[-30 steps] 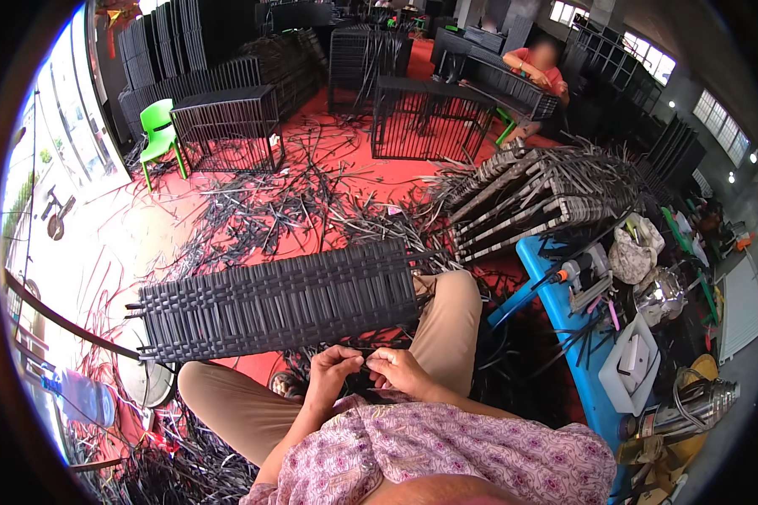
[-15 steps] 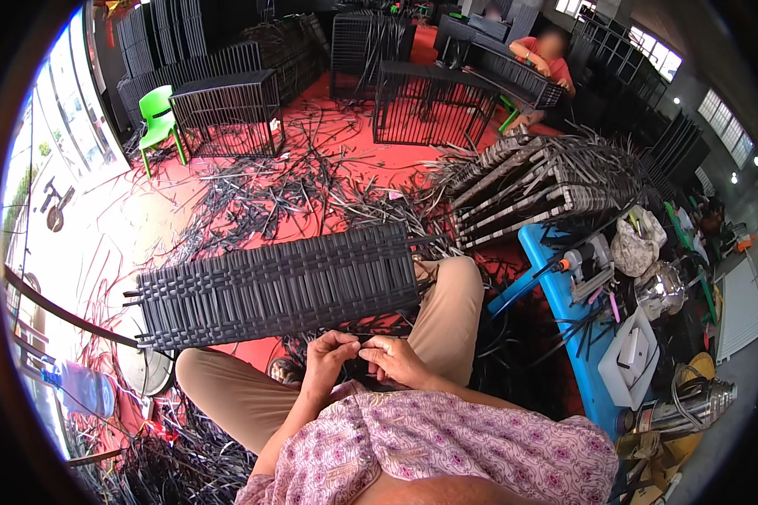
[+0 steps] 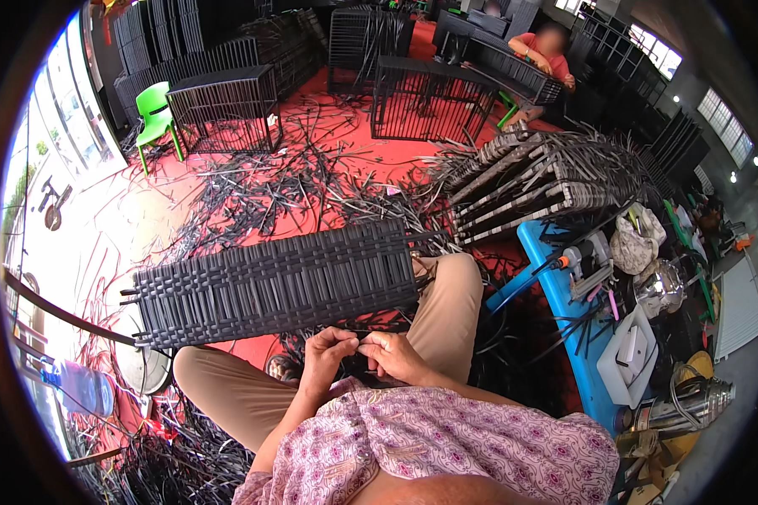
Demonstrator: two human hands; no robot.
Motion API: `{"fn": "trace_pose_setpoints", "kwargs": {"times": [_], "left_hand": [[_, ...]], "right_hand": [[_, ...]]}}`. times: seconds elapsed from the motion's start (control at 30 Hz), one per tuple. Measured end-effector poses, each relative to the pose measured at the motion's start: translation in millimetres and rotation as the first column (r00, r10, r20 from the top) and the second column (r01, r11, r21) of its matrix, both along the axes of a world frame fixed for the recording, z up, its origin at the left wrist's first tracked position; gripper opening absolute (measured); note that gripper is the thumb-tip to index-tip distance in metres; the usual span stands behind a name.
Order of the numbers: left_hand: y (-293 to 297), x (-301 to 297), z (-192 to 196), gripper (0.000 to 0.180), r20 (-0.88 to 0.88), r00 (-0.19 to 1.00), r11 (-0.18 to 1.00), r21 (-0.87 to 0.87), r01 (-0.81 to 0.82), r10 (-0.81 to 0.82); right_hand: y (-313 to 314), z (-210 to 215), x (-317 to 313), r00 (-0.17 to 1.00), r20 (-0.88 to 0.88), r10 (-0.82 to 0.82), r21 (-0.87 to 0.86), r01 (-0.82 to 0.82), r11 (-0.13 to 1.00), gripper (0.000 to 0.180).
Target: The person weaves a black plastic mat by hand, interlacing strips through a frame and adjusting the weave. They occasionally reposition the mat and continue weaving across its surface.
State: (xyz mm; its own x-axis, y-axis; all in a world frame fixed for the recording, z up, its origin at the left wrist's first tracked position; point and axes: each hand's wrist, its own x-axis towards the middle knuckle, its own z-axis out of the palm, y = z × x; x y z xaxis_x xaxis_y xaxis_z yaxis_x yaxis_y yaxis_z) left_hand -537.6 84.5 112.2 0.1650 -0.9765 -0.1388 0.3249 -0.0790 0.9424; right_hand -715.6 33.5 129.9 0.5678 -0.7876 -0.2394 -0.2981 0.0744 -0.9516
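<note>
My left hand [image 3: 327,360] and my right hand [image 3: 389,353] meet fingertip to fingertip in front of my lap. Both are closed in a pinch on a thin black strip [image 3: 362,334], of which only a dark sliver shows between the fingers. Just beyond them, a long black woven wicker panel [image 3: 274,286] lies across my knees, tilted, its right end higher. Short rod ends stick out at its left and right ends. Neither hand touches the panel.
Loose black strips [image 3: 261,194] litter the red floor [image 3: 337,151]. To the right stands a blue bench [image 3: 577,337] with tools and a white tray [image 3: 630,358]. Ahead are a stack of woven frames [image 3: 556,177], a green chair [image 3: 154,118] and a seated person [image 3: 543,59] working.
My hands stay pinched together in nearly the same place. The whole view has shifted slightly; the panel rests as before. The seated person's arms have moved a little.
</note>
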Motion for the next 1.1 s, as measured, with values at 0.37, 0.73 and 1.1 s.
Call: {"fn": "trace_pose_setpoints", "kwargs": {"times": [0.37, 0.73, 1.1], "left_hand": [[3, 2, 2, 0.004, 0.014, 1.0, 1.0, 0.006, 0.005, -0.005], [-1, 1, 4, 0.003, 0.01, 1.0, 1.0, -0.021, 0.015, -0.015], [-6, 24, 172, 0.051, 0.012, 0.995, 0.787, -0.612, -0.075, 0.104]], "right_hand": [[4, -3, 1, 0.999, 0.031, -0.012, 0.077, 0.01, 0.997, 0.022], [1, 7, -1, 1.0, -0.02, -0.018, -0.048, 0.017, 0.999, 0.022], [-102, -6, -45, 0.837, 0.207, -0.507, -0.237, 0.546, 0.804, 0.026]]}}
